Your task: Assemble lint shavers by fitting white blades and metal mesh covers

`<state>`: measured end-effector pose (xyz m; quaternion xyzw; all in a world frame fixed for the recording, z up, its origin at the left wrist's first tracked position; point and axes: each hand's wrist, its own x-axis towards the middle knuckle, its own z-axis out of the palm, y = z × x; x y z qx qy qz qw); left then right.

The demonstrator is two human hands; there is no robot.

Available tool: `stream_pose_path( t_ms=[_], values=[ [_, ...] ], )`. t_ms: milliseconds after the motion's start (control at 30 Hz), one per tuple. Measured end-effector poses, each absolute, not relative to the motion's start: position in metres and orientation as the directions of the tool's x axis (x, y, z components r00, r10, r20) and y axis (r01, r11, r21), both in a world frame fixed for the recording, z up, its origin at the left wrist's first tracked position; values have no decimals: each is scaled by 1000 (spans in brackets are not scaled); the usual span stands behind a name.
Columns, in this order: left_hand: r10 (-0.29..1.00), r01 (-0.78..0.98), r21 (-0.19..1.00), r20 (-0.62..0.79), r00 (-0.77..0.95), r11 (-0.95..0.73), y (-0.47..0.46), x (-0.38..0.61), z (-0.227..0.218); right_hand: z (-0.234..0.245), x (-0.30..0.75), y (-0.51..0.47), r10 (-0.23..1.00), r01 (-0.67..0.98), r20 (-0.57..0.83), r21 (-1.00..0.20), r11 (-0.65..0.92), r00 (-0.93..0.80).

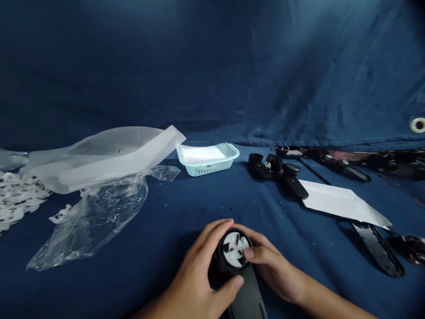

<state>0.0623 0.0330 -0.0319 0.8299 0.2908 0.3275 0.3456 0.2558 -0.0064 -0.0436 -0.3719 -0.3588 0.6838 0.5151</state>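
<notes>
Two bare hands closed around the round head of a black handled part point(248, 297) lying near the front edge of the blue cloth point(166, 230): the left hand point(195, 277) wrapped it from the side with its thumb across the handle, while the right hand point(270, 266) cupped the other side, its thumb resting on the white fan-shaped insert point(233, 249) in the head. Farther back lay a crumpled clear plastic bag point(99, 195), a pale blue basket point(229, 153), more black parts point(279, 170) and a white paper sheet point(341, 201).
</notes>
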Motion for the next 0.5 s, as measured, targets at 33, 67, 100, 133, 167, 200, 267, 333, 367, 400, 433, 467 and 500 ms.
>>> stream_pose_path(
  t_ms=[33,67,100,133,167,200,267,333,367,400,433,467,500],
  values=[
    [708,258,763,340,619,-592,33,62,-32,-43,255,-6,971,-435,-156,-873,-222,-183],
    [705,259,763,336,624,-593,33,62,-32,-42,254,-5,970,-425,-172,-875,-231,-174],
    [704,259,763,333,627,-592,33,62,-32,-41,254,-4,969,-413,-184,-879,-238,-167],
    [702,257,764,331,631,-591,33,62,-32,-41,253,-3,968,-400,-192,-884,-241,-160],
    [700,256,765,329,633,-591,33,62,-32,-41,253,-3,968,-390,-197,-888,-243,-154],
    [700,255,766,328,634,-590,34,62,-31,-41,252,-3,969,-381,-199,-892,-242,-150],
    [702,255,766,330,631,-590,34,62,-31,-42,253,-3,970,-370,-199,-898,-237,-139],
    [703,255,766,332,629,-590,34,62,-32,-43,253,-4,971,-360,-202,-903,-234,-125],
    [705,256,767,333,626,-589,34,62,-32,-43,253,-5,973,-356,-202,-906,-229,-114],
    [706,257,767,332,625,-588,34,62,-32,-43,253,-6,975,-353,-199,-909,-223,-103],
    [708,259,766,333,623,-588,34,62,-32,-43,252,-7,976,-350,-195,-911,-216,-95],
    [708,260,765,334,622,-590,34,63,-31,-42,251,-7,978,-350,-190,-913,-210,-90],
    [709,262,763,337,620,-591,34,63,-31,-42,250,-8,979,-353,-186,-913,-205,-87]
  ],
)
